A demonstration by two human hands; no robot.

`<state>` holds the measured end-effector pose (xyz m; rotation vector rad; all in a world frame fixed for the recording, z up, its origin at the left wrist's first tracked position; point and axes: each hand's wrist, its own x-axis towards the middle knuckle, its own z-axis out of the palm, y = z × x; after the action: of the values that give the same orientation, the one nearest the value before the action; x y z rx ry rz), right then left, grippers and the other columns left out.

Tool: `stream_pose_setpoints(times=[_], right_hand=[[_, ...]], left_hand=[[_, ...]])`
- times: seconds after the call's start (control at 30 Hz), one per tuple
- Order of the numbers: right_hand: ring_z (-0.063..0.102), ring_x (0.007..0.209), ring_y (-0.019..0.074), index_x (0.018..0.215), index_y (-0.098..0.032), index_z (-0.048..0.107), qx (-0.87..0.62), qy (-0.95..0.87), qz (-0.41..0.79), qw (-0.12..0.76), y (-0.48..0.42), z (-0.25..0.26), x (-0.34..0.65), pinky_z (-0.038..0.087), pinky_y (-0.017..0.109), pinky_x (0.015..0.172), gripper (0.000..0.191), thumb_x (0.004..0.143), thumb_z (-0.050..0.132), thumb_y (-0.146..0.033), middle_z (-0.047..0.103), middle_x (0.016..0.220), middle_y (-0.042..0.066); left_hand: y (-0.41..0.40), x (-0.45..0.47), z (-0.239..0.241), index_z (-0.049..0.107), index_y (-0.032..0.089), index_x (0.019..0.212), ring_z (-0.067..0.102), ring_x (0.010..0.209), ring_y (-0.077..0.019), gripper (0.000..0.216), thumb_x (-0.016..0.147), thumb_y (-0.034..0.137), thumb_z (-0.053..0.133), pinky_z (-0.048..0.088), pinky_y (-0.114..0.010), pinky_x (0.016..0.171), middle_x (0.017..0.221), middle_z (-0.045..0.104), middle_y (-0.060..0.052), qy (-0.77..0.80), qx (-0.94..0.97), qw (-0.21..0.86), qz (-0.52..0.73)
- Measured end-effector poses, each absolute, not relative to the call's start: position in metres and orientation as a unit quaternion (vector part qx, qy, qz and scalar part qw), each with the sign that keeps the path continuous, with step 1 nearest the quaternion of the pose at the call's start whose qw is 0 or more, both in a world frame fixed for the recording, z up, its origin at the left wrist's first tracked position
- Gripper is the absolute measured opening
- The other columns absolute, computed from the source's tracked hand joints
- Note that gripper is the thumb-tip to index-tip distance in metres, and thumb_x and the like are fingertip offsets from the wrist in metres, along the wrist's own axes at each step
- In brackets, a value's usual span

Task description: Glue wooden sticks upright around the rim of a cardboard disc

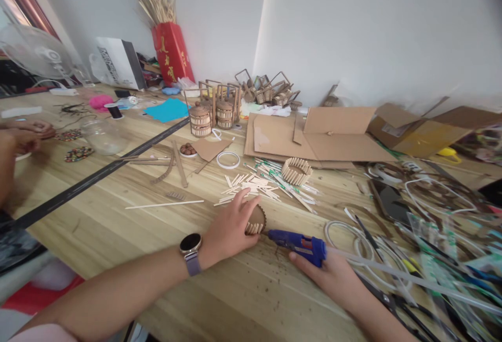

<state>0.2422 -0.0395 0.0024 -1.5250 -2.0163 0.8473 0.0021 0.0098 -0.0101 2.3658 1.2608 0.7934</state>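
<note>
On the table [117,216], my left hand [231,227] grips a cardboard disc [257,220]; my right hand [333,276] is closed round the glue gun [300,243].

Left hand [231,227] pressed over a small round cardboard disc edged with short wooden sticks [257,220]. Just right of the disc, held a blue hot-glue gun [300,244] in the right hand [333,276], nozzle touching its rim. Beyond the disc, scattered loose pale wooden sticks [254,185].

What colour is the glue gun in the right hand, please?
Blue; the glue gun shows best in the head view.
</note>
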Motion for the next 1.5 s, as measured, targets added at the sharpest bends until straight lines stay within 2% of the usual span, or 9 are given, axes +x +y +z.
stream_pose_setpoints(times=[0.47,0.53,0.67,0.83,1.03,1.2,1.3,1.4,1.5], right_hand=[[0.069,0.091,0.0297,0.093,-0.018,0.074,-0.582,-0.702,0.313,0.266,-0.039,0.007,0.241,0.057,0.040,0.082,0.044,0.081,0.056,-0.056,0.077,0.094,0.011],[0.069,0.080,0.0263,0.088,-0.019,0.073,-0.611,-0.664,0.335,0.269,-0.039,0.008,0.245,0.057,0.037,0.073,0.047,0.080,0.056,-0.063,0.076,0.083,0.010],[0.056,0.051,0.0130,0.069,-0.017,0.067,-0.591,-0.603,0.503,0.184,-0.038,0.012,0.257,0.046,0.023,0.049,0.060,0.077,0.054,-0.074,0.062,0.057,0.002],[0.057,0.051,0.0107,0.072,-0.017,0.066,-0.517,-0.587,0.620,0.068,-0.040,0.022,0.259,0.045,0.021,0.050,0.063,0.076,0.052,-0.077,0.066,0.063,0.003],[0.060,0.052,0.0170,0.064,-0.022,0.067,-0.619,-0.724,0.305,0.010,-0.036,0.033,0.255,0.037,0.024,0.047,0.046,0.083,0.055,-0.062,0.067,0.058,0.004],[0.066,0.061,0.0242,0.067,-0.022,0.067,-0.646,-0.761,0.066,0.004,-0.011,0.042,0.252,0.042,0.030,0.053,0.038,0.089,0.052,-0.049,0.069,0.064,0.008],[0.069,0.080,0.0245,0.093,-0.018,0.070,-0.578,-0.815,0.016,0.035,0.015,0.042,0.240,0.050,0.033,0.070,0.029,0.096,0.045,-0.033,0.072,0.088,0.012],[0.062,0.108,0.0262,0.123,-0.016,0.061,-0.535,-0.844,0.018,0.041,0.042,0.034,0.223,0.047,0.037,0.092,0.032,0.094,0.050,-0.020,0.064,0.122,0.015],[0.057,0.116,0.0238,0.129,-0.019,0.058,-0.506,-0.861,0.026,0.039,0.060,0.023,0.209,0.043,0.036,0.098,0.040,0.090,0.052,-0.011,0.059,0.131,0.013]], left_hand=[[0.008,0.002,-0.005,0.034,0.025,0.140,0.039,0.137,-0.0356,0.082,0.071,0.014,0.076,0.042,-0.052,0.108,0.151,0.029,-0.017,0.442,0.842,0.164,0.262],[0.008,0.002,-0.005,0.033,0.025,0.140,0.039,0.137,-0.0354,0.082,0.071,0.015,0.076,0.042,-0.052,0.108,0.151,0.029,-0.017,0.443,0.844,0.159,0.257],[0.009,0.002,-0.006,0.033,0.023,0.141,0.039,0.137,-0.0354,0.083,0.071,0.017,0.077,0.043,-0.051,0.107,0.151,0.029,-0.018,0.444,0.844,0.156,0.256],[0.009,0.002,-0.007,0.035,0.026,0.140,0.040,0.137,-0.0358,0.082,0.070,0.017,0.077,0.041,-0.053,0.108,0.151,0.030,-0.016,0.445,0.837,0.172,0.269],[0.010,0.002,-0.006,0.034,0.025,0.141,0.040,0.136,-0.0354,0.081,0.071,0.018,0.076,0.042,-0.052,0.108,0.151,0.029,-0.016,0.448,0.840,0.169,0.258],[0.009,0.003,-0.005,0.033,0.028,0.141,0.040,0.136,-0.0354,0.082,0.071,0.020,0.076,0.043,-0.051,0.107,0.151,0.030,-0.015,0.449,0.839,0.169,0.258],[0.009,0.003,-0.003,0.034,0.026,0.141,0.040,0.137,-0.0351,0.082,0.072,0.021,0.077,0.043,-0.050,0.107,0.151,0.029,-0.016,0.453,0.840,0.170,0.244],[0.009,0.003,-0.003,0.033,0.024,0.141,0.039,0.137,-0.0350,0.081,0.072,0.021,0.076,0.042,-0.051,0.108,0.151,0.029,-0.017,0.449,0.844,0.171,0.239],[0.010,0.002,-0.004,0.033,0.026,0.141,0.041,0.135,-0.0346,0.081,0.072,0.020,0.074,0.042,-0.051,0.107,0.151,0.029,-0.016,0.440,0.845,0.174,0.249]])
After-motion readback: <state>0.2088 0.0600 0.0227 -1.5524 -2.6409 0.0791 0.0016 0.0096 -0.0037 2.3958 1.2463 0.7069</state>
